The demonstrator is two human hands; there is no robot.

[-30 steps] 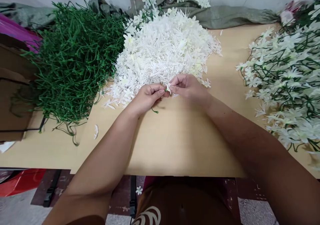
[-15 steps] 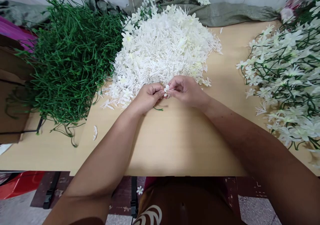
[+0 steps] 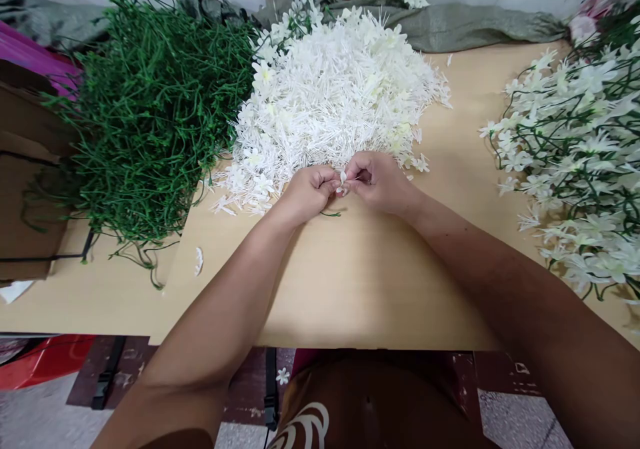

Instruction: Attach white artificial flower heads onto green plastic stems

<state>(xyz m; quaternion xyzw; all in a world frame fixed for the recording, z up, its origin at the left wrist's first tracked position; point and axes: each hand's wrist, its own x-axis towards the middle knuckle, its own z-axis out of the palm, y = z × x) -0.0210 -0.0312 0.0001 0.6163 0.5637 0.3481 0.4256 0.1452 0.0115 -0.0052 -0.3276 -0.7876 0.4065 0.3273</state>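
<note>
Between my two hands, just in front of the white pile, is a small white artificial flower. My left hand has its fingers closed on the flower from the left, and a short green stem pokes out below that hand. From the right, my right hand pinches at the same flower with thumb and forefinger. Past my fingertips lies a big heap of white petals and flower pieces. Fingers hide part of the flower and where the stem joins it.
Green plastic stems are heaped at the left beside a cardboard box. Finished-looking white flowers on green stems lie at the right. A loose white piece rests on the wooden table. A fallen flower lies below the edge.
The whole view has shifted slightly, with everything appearing a little farther right. Both hands keep their pinch on the flower, which is turned a little differently.
</note>
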